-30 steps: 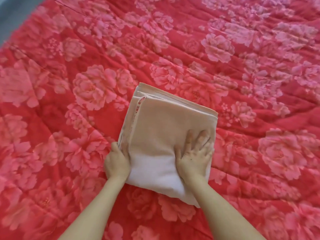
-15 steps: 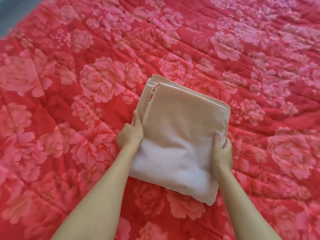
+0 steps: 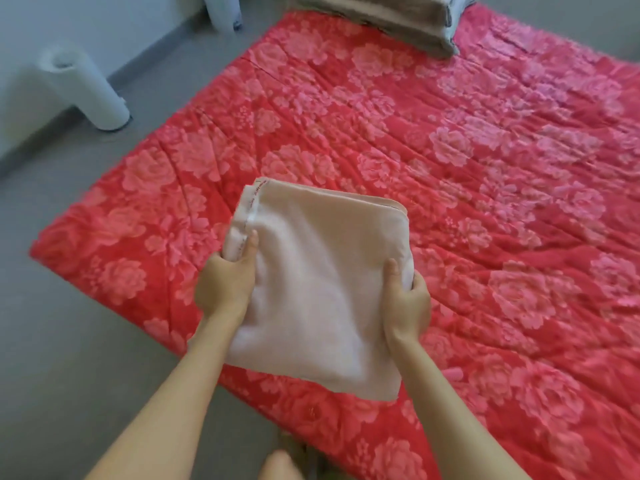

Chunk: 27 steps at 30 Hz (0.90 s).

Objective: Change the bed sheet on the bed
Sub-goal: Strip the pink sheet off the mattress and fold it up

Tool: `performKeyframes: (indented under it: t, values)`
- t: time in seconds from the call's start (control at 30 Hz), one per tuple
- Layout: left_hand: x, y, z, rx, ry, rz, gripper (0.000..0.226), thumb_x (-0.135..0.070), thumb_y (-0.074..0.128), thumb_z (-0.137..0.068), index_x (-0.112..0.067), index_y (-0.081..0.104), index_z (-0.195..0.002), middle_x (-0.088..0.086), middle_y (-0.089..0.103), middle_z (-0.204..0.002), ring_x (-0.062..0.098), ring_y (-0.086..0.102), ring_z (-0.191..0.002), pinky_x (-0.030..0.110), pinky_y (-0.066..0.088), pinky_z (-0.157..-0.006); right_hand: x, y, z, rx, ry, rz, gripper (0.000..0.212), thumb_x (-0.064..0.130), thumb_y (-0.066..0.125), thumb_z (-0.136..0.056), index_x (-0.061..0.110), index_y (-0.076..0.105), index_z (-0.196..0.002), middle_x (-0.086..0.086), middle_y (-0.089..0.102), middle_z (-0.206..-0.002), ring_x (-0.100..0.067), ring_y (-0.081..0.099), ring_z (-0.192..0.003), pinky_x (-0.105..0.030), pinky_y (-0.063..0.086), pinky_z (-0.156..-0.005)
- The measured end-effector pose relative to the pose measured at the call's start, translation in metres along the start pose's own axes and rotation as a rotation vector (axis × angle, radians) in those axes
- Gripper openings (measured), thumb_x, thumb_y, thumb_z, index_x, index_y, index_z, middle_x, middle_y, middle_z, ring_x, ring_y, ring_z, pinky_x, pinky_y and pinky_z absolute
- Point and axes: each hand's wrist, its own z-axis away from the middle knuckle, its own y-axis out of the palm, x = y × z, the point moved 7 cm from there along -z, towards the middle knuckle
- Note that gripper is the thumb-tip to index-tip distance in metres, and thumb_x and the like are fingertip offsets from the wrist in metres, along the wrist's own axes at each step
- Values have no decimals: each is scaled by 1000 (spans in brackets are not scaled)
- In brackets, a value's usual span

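Observation:
A folded beige sheet [image 3: 322, 278] is held up above the near left part of the bed. My left hand [image 3: 225, 285] grips its left edge, thumb on top by the red-printed selvedge. My right hand [image 3: 407, 304] grips its right edge, fingers underneath and out of sight. Below lies the red quilt with pink flowers [image 3: 450, 161], spread flat over the low bed; its near left corner sits just left of my left hand.
Grey floor [image 3: 69, 341] runs along the left and near side of the bed. A white cylindrical object [image 3: 86, 91] stands by the wall at the left. A folded grey-brown blanket [image 3: 384, 19] lies at the bed's far end. My knee [image 3: 280, 465] shows at the bottom.
The folded sheet went from lying pressed on the quilt to being gripped at both sides and lifted. The view pulled back, showing floor and the bed's edges.

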Motion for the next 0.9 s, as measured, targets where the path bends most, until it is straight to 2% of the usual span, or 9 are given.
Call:
performKeyframes:
  t: [0.13,0.23,0.3,0.37,0.47,0.67,0.77,0.9]
  values:
    - [35,-108,3,-117,-83,104,76,-77,40,-79,-5,61,-91,14,67,-92,36,62,-91,39,46,-78,71,20,73,123,-115,27,39,62,46,-88,24,54,-91,12,58,-76,-21,59,-81,-38,45,-77]
    - [65,-185,-11,-216,-108,136,73,-75,38,-82,-6,59,-88,18,67,-95,37,62,-92,38,44,-75,119,61,127,213,-180,43,50,66,42,-86,22,57,-105,7,63,-86,-23,61,-87,-40,48,-79]
    - [90,-239,-30,-264,-132,94,78,-74,34,-84,-1,60,-97,20,66,-99,39,61,-95,40,45,-77,151,99,167,281,-218,63,57,67,39,-86,20,56,-112,3,64,-92,-23,61,-87,-39,47,-78]
    - [118,-293,-56,-305,-166,69,77,-70,33,-87,1,61,-100,22,66,-103,40,61,-97,41,45,-80,188,144,211,352,-266,80,59,67,38,-87,18,55,-115,0,64,-97,-24,60,-89,-36,43,-74]
    - [157,-376,-102,-364,-198,39,75,-67,32,-89,1,61,-101,21,65,-106,39,60,-99,40,44,-79,242,214,281,428,-322,89,63,68,38,-86,16,54,-117,-3,64,-105,-27,60,-97,-37,43,-78]
    - [213,-518,-207,-444,-192,26,73,-64,30,-92,1,60,-105,19,64,-107,38,59,-99,37,40,-74,337,338,391,473,-382,58,61,64,39,-89,11,55,-114,-6,63,-106,-29,58,-99,-33,35,-73]
    - [219,-567,-260,-461,-184,29,70,-61,31,-93,2,59,-109,18,62,-110,38,58,-102,36,37,-74,384,384,421,444,-420,66,58,63,38,-90,11,56,-111,-4,61,-97,-29,58,-95,-34,36,-73]
    - [219,-609,-348,-497,-145,89,66,-59,32,-93,0,62,-98,18,65,-99,37,60,-93,38,43,-76,449,451,431,401,-453,48,55,61,38,-90,12,56,-107,1,56,-92,-27,57,-92,-34,37,-73]
